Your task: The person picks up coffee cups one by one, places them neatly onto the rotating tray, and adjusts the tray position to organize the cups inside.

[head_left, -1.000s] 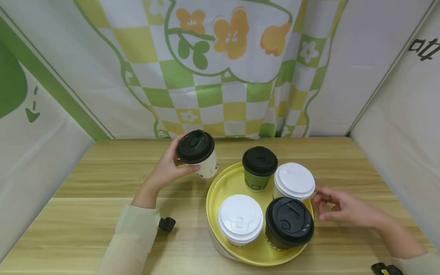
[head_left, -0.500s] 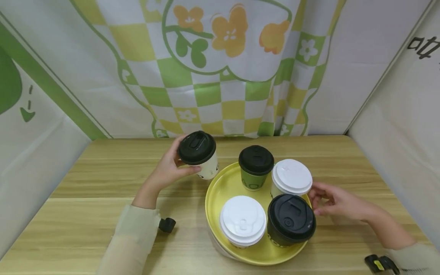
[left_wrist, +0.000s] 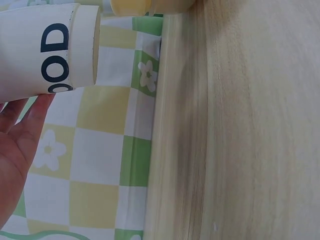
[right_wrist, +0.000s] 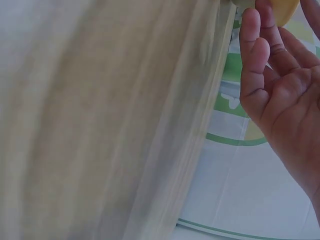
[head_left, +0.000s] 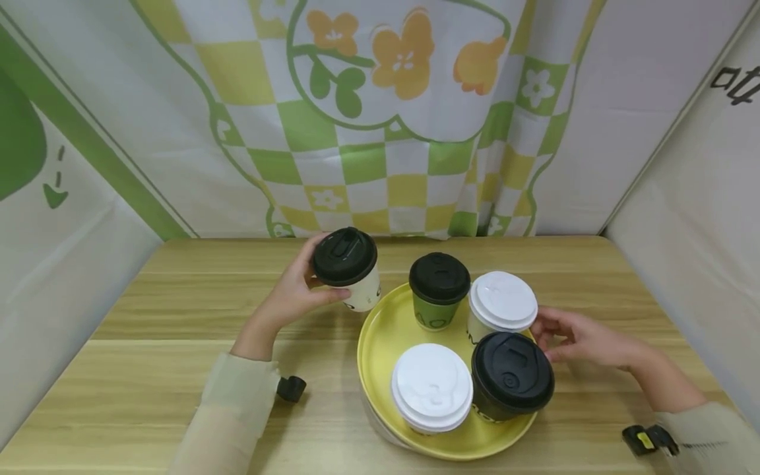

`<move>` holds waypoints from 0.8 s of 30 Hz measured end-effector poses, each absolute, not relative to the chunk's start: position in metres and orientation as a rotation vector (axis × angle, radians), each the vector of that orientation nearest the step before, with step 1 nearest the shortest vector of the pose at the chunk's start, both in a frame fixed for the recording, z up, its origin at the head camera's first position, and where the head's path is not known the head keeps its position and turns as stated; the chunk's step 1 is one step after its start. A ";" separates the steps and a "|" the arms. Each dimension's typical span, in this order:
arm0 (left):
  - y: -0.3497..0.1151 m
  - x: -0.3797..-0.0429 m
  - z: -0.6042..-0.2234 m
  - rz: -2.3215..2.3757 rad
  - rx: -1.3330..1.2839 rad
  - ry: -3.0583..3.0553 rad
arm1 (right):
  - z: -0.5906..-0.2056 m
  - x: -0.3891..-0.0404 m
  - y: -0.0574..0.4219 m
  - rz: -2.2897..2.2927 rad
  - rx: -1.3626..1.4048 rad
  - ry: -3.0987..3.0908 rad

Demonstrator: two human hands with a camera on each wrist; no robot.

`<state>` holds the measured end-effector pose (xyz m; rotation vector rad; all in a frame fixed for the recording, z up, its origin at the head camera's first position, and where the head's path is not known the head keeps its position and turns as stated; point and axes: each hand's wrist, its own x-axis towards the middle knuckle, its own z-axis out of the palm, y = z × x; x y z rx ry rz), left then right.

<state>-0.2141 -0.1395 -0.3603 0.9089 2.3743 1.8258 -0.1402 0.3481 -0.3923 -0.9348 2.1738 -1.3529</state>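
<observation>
My left hand [head_left: 291, 297] grips a white paper cup with a black lid [head_left: 346, 256], just left of a round yellow tray [head_left: 375, 359]. In the left wrist view this paper cup [left_wrist: 30, 52] is off the tabletop, dark letters on its side. Fingers of my right hand [head_left: 594, 340] touch the tray's right edge, loosely bent, beside a white-lidded cup [head_left: 503, 300]. Also standing on the tray are a green cup with a black lid [head_left: 439, 284], a dark cup with a black lid [head_left: 512, 373] and another white-lidded cup [head_left: 432, 386].
The wooden table [head_left: 178, 369] spreads around the tray. Behind it hangs a checkered, flowered curtain [head_left: 362, 165], with pale fabric walls at both sides. A black wrist device [head_left: 650, 441] sits at my right sleeve.
The tray has turned counterclockwise: the front cups shifted right, the back cups left. My right hand moved along with its edge, away and leftward. The left-hand cup barely moved.
</observation>
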 end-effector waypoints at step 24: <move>-0.145 -0.209 -0.355 1.811 0.874 2.400 | -0.381 -0.164 0.344 -1.275 -0.879 2.192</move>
